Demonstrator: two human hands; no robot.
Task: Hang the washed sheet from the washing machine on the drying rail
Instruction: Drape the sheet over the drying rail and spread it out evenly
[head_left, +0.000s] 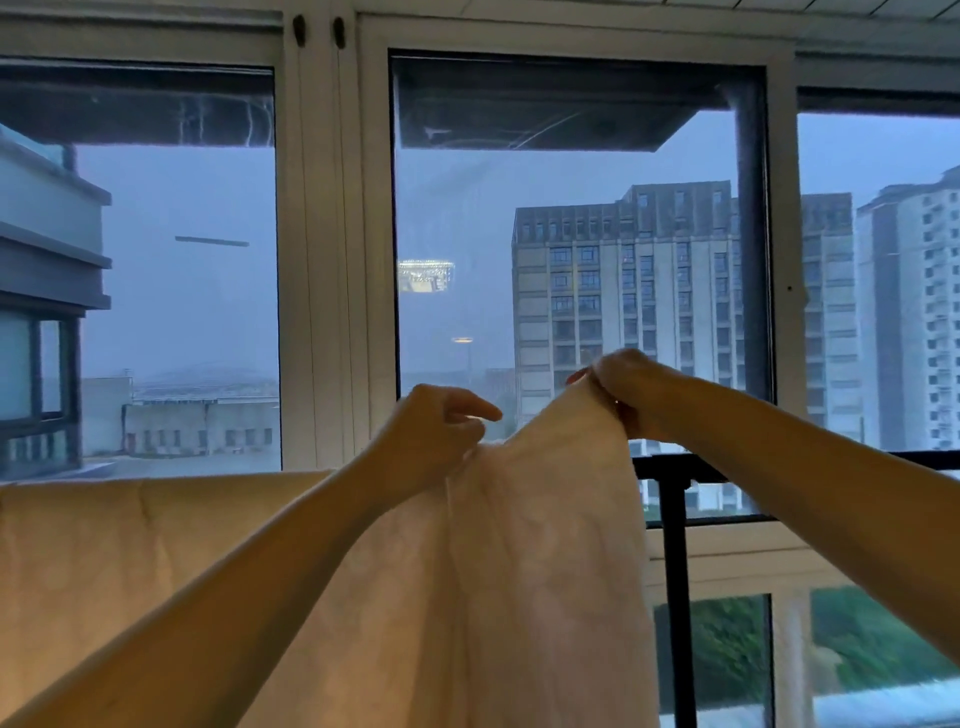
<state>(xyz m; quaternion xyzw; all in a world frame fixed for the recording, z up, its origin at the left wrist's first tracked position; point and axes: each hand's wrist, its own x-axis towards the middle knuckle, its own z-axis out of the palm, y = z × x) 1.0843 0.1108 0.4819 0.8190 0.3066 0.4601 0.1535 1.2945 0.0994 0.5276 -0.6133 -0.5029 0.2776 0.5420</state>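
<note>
1. Sheet (545, 545), pale and creased, already lies draped over the dark rail (691, 465) on the left, while a gathered part is lifted above it before the window (571, 260).
2. Right hand (623, 389) pinches the raised top edge; left hand (431, 431) grips a lower fold, forefinger sticking out.
3. Best, I judge, to draw both hands apart along the edge, shaking out creases.
4. Lay that edge over bare rail to the right, hanging evenly on both sides.
</note>
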